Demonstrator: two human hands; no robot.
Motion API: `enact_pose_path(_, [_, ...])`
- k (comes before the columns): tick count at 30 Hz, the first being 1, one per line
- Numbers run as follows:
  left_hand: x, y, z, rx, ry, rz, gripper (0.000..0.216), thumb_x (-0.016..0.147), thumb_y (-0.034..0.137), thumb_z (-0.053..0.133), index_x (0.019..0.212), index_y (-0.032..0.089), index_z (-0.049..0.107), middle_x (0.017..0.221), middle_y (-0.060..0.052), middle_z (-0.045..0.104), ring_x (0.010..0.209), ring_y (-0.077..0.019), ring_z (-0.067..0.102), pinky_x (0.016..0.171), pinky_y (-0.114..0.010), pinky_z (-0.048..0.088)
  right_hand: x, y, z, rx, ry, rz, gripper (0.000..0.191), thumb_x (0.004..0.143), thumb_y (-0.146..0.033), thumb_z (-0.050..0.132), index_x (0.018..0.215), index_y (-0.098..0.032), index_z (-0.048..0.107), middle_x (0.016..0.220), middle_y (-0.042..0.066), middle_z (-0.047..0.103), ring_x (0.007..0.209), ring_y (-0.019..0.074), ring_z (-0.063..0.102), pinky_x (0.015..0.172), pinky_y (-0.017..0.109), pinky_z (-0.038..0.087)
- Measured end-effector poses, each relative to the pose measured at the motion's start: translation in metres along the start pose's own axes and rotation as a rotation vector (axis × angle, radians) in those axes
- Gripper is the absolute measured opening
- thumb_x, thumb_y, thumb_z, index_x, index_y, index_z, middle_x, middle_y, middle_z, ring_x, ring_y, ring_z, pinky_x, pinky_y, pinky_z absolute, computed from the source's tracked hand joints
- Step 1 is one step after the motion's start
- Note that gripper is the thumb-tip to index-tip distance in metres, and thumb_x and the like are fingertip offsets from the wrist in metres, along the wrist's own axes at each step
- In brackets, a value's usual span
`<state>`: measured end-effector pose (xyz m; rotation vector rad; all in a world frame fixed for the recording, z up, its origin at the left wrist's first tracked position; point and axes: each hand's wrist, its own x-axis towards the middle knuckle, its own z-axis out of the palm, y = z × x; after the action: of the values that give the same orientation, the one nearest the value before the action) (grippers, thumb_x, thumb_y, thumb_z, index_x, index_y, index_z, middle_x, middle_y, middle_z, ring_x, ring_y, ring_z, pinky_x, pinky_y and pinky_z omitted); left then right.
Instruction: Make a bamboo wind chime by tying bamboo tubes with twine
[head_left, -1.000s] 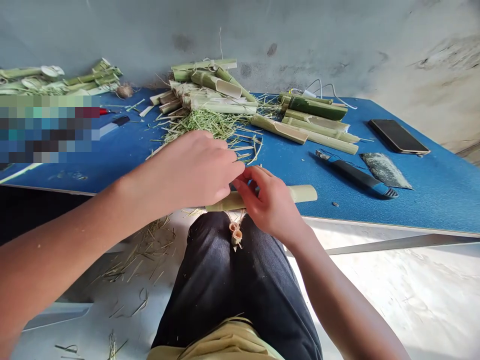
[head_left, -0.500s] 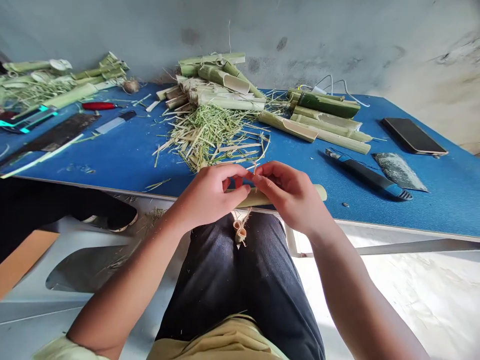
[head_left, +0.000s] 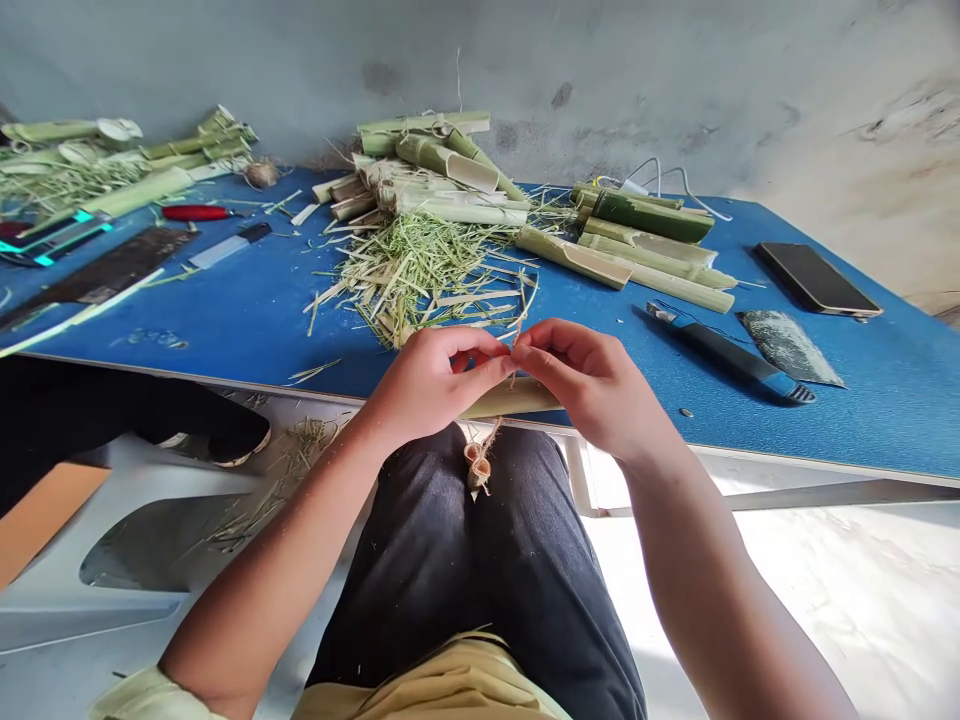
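My left hand (head_left: 439,378) and my right hand (head_left: 592,385) meet above the table's front edge, fingertips together in a pinch. Between them is a thin brown twine (head_left: 518,332); a short end sticks up over the fingers. Just beneath, a split bamboo piece (head_left: 514,398) lies along the edge, partly covered by my hands. Two small bamboo tubes (head_left: 477,466) hang on twine below the edge, over my lap. How the twine runs between my fingertips is hidden.
Behind my hands lie bamboo shavings (head_left: 427,265) and stacked bamboo pieces (head_left: 450,165). To the right are a blue-black power tool (head_left: 731,355), sandpaper (head_left: 791,347) and a phone (head_left: 817,278). A cleaver (head_left: 112,268), a knife (head_left: 229,246) and a red-handled tool (head_left: 196,212) lie left.
My left thumb has moved up and right to meet the right fingertips. The hands stay pinched at nearly the same spot. The view has shifted slightly.
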<state>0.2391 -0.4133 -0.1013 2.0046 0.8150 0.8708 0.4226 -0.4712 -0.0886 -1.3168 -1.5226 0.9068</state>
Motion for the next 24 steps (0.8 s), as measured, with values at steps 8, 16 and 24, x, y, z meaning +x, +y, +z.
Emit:
enact_pose_path(8, [-0.0009, -0.0038, -0.0009, 0.042, 0.008, 0.051, 0.037, 0.094, 0.052, 0.072, 0.085, 0.017, 0.078, 0.079, -0.002, 0.073, 0.071, -0.0151, 0.056, 0.065, -0.029, 0.039, -0.0003, -0.0018, 0.0012, -0.055, 0.023, 0.049, 0.034, 0.090, -0.050, 0.065, 0.085, -0.017, 0.067, 0.068, -0.003, 0.055, 0.062, 0.0114, 0.041, 0.055, 0.027, 0.029])
enact_pose_path(16, [0.0005, -0.0065, -0.0028, -0.016, -0.059, -0.007, 0.021, 0.090, 0.038, 0.074, 0.089, 0.017, 0.079, 0.078, -0.001, 0.070, 0.073, -0.0158, 0.058, 0.067, -0.028, 0.041, -0.0006, -0.0076, 0.0013, -0.148, 0.044, 0.029, 0.029, 0.094, -0.042, 0.058, 0.081, -0.017, 0.065, 0.064, -0.004, 0.051, 0.059, 0.0106, 0.037, 0.052, 0.027, 0.026])
enact_pose_path(24, [0.0018, -0.0020, -0.0048, -0.046, -0.114, 0.001, 0.028, 0.096, 0.039, 0.063, 0.089, 0.016, 0.078, 0.083, -0.003, 0.073, 0.079, -0.0179, 0.063, 0.070, -0.028, 0.046, -0.0006, -0.0061, 0.0012, -0.117, 0.048, 0.024, 0.030, 0.094, -0.044, 0.059, 0.082, -0.017, 0.066, 0.068, -0.002, 0.056, 0.060, 0.0114, 0.040, 0.052, 0.026, 0.028])
